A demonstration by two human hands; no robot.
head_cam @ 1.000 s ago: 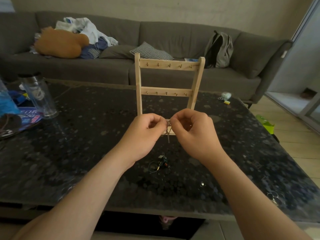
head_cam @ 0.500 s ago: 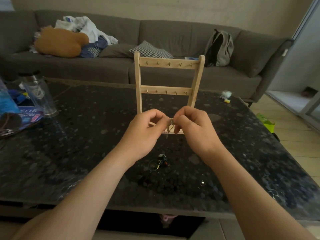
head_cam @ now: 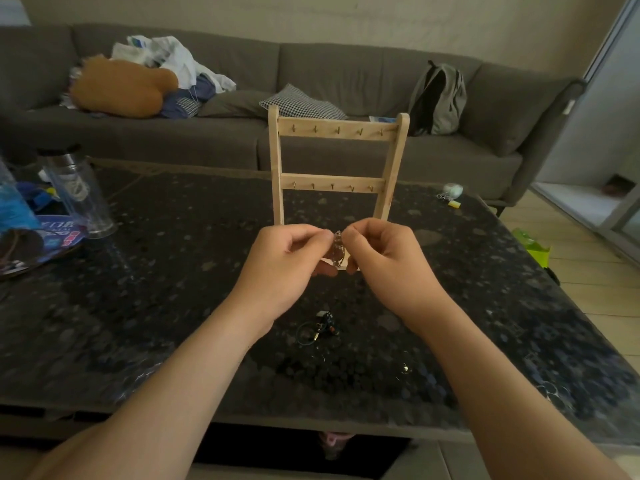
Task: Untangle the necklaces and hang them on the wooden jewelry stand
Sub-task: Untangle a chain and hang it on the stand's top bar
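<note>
A wooden jewelry stand (head_cam: 335,157) with two bars of small hooks stands upright on the dark speckled table (head_cam: 138,306); no necklace hangs on it. Just in front of its base, my left hand (head_cam: 291,265) and my right hand (head_cam: 381,258) pinch a small tangled silver necklace (head_cam: 337,249) between their fingertips, held above the table. A second dark tangle of necklaces (head_cam: 320,329) lies on the table below my hands. A small shiny piece (head_cam: 404,368) lies to its right.
A clear tumbler (head_cam: 79,192) and blue packets (head_cam: 20,216) sit at the table's left. Small items (head_cam: 452,194) lie at the far right corner. Behind is a grey sofa (head_cam: 346,74) with clothes, cushions and a backpack (head_cam: 438,97).
Both hands rose slightly and stayed together on the silver tangle, the fingers working at it. The stand and the dark tangle on the table did not move.
</note>
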